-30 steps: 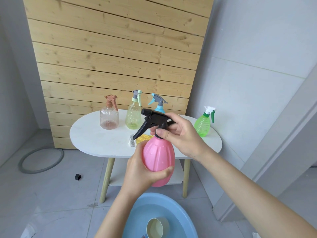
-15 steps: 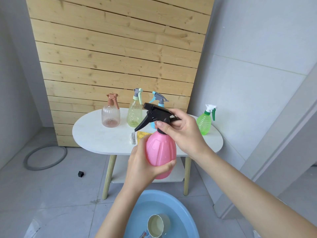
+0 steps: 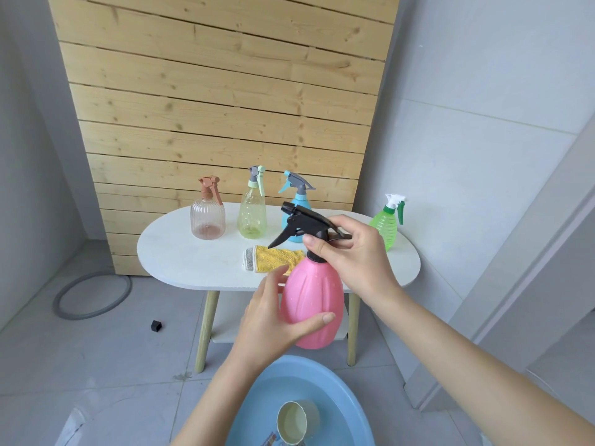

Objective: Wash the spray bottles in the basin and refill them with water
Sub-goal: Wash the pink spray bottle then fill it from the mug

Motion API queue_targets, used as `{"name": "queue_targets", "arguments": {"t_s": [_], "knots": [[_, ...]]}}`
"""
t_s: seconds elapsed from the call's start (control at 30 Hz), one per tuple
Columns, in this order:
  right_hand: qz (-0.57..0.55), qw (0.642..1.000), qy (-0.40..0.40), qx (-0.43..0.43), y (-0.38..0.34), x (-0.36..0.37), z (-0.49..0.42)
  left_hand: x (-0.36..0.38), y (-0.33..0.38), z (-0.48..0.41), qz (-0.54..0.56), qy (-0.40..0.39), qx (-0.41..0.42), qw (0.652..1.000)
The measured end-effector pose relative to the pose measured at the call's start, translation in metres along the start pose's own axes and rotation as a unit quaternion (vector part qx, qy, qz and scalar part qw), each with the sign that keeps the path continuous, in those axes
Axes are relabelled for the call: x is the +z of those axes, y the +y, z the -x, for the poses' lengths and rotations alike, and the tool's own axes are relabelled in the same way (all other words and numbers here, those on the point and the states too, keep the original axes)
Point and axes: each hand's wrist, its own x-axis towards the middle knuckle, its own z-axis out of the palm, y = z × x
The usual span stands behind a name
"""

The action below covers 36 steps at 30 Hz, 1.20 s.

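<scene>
The left hand (image 3: 273,320) wraps its fingers around the pink spray bottle (image 3: 310,304), held upright above the basin (image 3: 338,394). The right hand (image 3: 354,252) pinches its black trigger head (image 3: 302,225)

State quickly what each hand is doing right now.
Left hand: holds the pink spray bottle by its body.
Right hand: grips the black trigger head on that bottle.

I am standing in what is looking like a home washroom or utility corner, grey tiled floor (image 3: 112,365) and pale tiled walls (image 3: 467,123) surrounding me, pine plank panel (image 3: 225,91) backing a white table (image 3: 180,252), blue basin (image 3: 254,410) sitting below.
</scene>
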Motion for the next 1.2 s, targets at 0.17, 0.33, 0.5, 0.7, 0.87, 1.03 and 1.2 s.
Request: {"name": "queue_targets", "arguments": {"t_s": [0.17,0.33,0.5,0.7,0.87,1.03,1.2], "knots": [[0.019,0.998,0.058,-0.014,0.005,-0.011,-0.009,0.017,0.006,-0.005,-0.039,0.023,-0.009,0.999],[0.07,0.991,0.113,-0.023,0.013,-0.024,-0.033,0.045,0.013,-0.025,-0.08,-0.002,-0.005,0.997],[0.116,0.983,0.139,-0.034,0.034,-0.038,-0.06,0.079,0.016,-0.07,-0.047,-0.004,-0.043,0.998],[0.188,0.971,0.146,-0.028,0.069,-0.057,-0.091,0.109,0.005,-0.129,-0.021,-0.053,-0.067,0.996],[0.204,0.978,0.041,-0.001,0.096,-0.081,-0.14,0.119,-0.02,-0.191,0.031,-0.127,-0.08,0.988],[0.105,0.992,-0.028,0.057,0.123,-0.093,-0.18,0.131,-0.042,-0.237,0.054,-0.164,-0.078,0.982],[0.063,0.993,-0.055,0.085,0.152,-0.093,-0.211,0.139,-0.069,-0.275,0.06,-0.185,-0.076,0.978]]}}
